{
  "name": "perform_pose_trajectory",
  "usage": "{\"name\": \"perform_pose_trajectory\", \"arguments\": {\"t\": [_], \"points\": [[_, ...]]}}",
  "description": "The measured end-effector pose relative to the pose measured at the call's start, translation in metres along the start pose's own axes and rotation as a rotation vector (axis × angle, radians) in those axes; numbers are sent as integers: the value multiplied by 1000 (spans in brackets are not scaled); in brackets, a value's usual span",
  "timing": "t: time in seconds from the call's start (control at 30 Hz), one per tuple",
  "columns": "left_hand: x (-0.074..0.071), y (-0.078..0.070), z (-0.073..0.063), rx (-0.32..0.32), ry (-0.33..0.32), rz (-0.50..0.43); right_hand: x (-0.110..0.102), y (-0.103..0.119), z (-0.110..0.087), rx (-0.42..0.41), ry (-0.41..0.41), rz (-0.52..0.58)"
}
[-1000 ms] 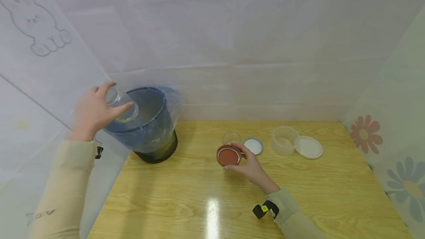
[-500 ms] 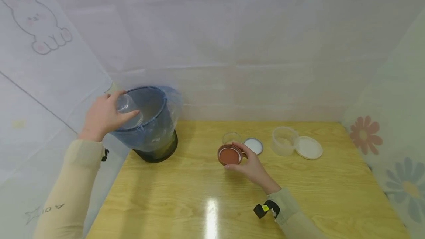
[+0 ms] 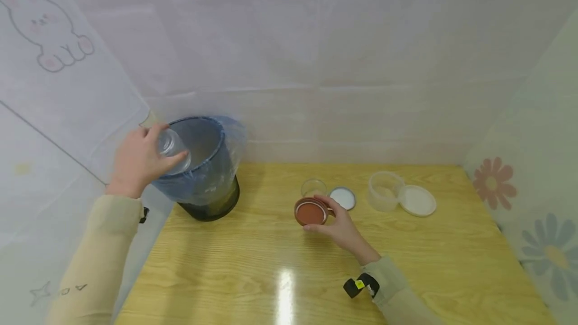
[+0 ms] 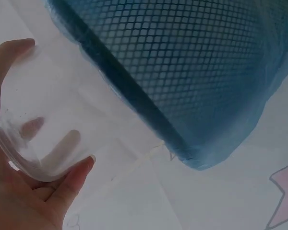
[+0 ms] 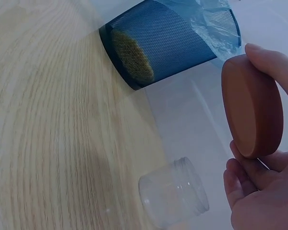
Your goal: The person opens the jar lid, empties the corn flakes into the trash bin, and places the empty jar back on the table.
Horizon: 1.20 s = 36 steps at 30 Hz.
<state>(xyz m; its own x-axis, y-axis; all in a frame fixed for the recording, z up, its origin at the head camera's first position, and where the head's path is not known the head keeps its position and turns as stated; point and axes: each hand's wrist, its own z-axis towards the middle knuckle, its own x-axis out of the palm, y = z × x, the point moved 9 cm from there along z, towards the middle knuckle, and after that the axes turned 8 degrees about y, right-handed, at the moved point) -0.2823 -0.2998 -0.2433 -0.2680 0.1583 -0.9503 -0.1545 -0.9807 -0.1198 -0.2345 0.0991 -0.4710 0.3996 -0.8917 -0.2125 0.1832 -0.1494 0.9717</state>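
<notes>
In the head view my left hand (image 3: 137, 159) grips a clear jar (image 3: 173, 149), tilted mouth-down at the left rim of a mesh bin (image 3: 214, 194) lined with a blue bag. The left wrist view shows fingers and thumb curled round the jar (image 4: 53, 120), its open end toward the bin rim. My right hand (image 3: 340, 227) holds a round brown lid (image 3: 310, 213) by its edge, with the lid's inner side facing up. In the right wrist view the lid's (image 5: 242, 110) smooth outer face shows. Just behind the lid stands another clear jar (image 3: 314, 184).
A white lid with a grey rim (image 3: 343, 198) lies right of the brown lid. Farther right stand a translucent tub (image 3: 385, 194) and its flat white lid (image 3: 418, 200). The wooden table (image 3: 253, 265) meets a covered wall (image 3: 280, 114) at the back.
My left hand has moved right and slightly down, bringing the tilted jar over the bin's rim; in the last half second it has barely moved. My right hand keeps holding the brown lid in place.
</notes>
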Motion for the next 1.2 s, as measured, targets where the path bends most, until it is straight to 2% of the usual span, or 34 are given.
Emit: {"name": "perform_pose_trajectory", "arguments": {"t": [0.07, 0.2, 0.33, 0.53, 0.67, 0.83, 0.97, 1.1, 1.2], "points": [[2, 2, 0, 2, -11, -8, -1, -9, 2, 3, -18, 11], [-4, 0, -1, 10, -64, -38, -3, -27, 6, 16, -36, 32], [-5, -7, -5, 38, -55, -29, -4, -36, 7, 20, -25, 40], [-10, -21, -8, 134, -91, -3, -6, -36, 7, 31, -37, 22], [-15, -28, -9, 178, -140, 20, -4, -22, 5, 23, -26, 19], [-23, -37, -12, 243, -240, 37, -3, 2, 0, 19, -4, 17], [-31, -43, -16, 315, -366, 16, -3, 7, -1, 13, -4, 17], [-40, -52, -21, 357, -491, 71, -4, 6, -1, 8, -9, 30], [-43, -56, -22, 361, -536, 93, -4, 5, 0, 14, -10, 33]]}}
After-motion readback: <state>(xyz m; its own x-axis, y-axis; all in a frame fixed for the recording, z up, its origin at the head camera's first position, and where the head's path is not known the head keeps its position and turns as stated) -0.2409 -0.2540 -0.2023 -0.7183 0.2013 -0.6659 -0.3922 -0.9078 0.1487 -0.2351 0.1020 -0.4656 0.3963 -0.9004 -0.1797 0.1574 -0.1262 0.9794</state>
